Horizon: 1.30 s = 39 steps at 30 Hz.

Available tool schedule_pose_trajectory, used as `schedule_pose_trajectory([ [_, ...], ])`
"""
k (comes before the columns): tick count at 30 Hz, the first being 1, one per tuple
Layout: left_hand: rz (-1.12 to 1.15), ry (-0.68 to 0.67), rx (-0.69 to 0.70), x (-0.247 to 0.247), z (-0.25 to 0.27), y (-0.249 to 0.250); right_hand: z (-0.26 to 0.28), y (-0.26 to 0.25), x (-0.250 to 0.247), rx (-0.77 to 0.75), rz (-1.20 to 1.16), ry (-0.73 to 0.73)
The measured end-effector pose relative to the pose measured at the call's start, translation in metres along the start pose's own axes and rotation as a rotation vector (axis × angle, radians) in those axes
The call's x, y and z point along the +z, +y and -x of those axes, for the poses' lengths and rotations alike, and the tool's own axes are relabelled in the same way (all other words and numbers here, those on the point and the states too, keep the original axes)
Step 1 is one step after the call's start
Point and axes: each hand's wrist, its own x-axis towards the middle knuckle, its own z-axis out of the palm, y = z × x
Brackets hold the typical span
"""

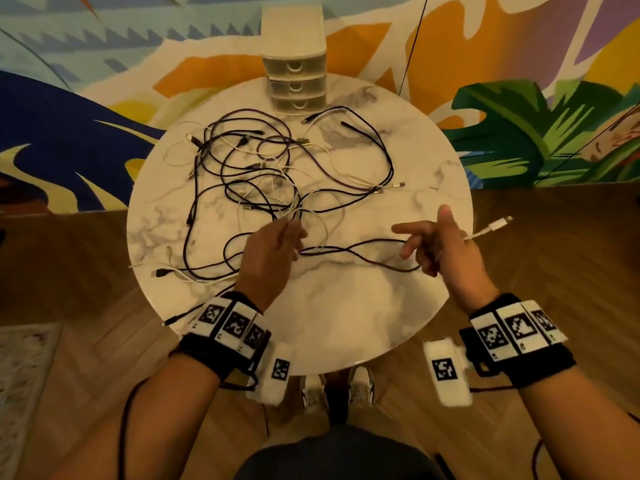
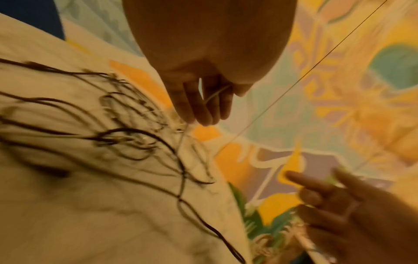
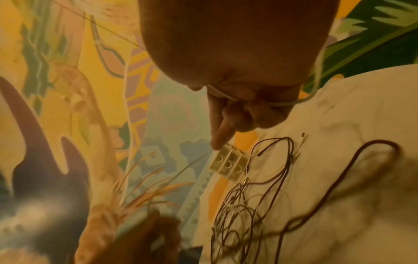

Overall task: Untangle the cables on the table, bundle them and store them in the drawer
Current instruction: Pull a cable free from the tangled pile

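A tangle of black and white cables sprawls over the far half of the round marble table. My left hand pinches thin white cable strands at the tangle's near edge; the left wrist view shows the white cable running through its fingers. My right hand hovers over the table's right side, its fingers curled round a white cable. That cable's connector end sticks out to the right. A black cable lies between the hands. The white three-drawer unit stands at the far edge, drawers closed.
A black plug end dangles over the near left table rim. A thin dark wire hangs in front of the painted wall behind. Wooden floor surrounds the table, with a pale rug at left and shoes underneath.
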Motion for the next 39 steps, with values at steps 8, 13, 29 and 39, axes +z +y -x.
schedule_pose_trajectory([
  [8, -0.516, -0.336, 0.43, 0.043, 0.051, 0.055, 0.008, -0.009, 0.034, -0.052, 0.2, -0.27],
  [13, -0.54, -0.476, 0.321, 0.049, 0.059, 0.032, 0.019, -0.005, 0.027, 0.001, 0.271, -0.437],
  [29, 0.152, 0.198, -0.413, -0.01, -0.016, -0.047, -0.015, -0.019, -0.051, -0.064, -0.088, 0.246],
  [39, -0.704, -0.234, 0.333, 0.051, 0.058, 0.052, 0.023, 0.012, 0.044, -0.025, 0.335, -0.332],
])
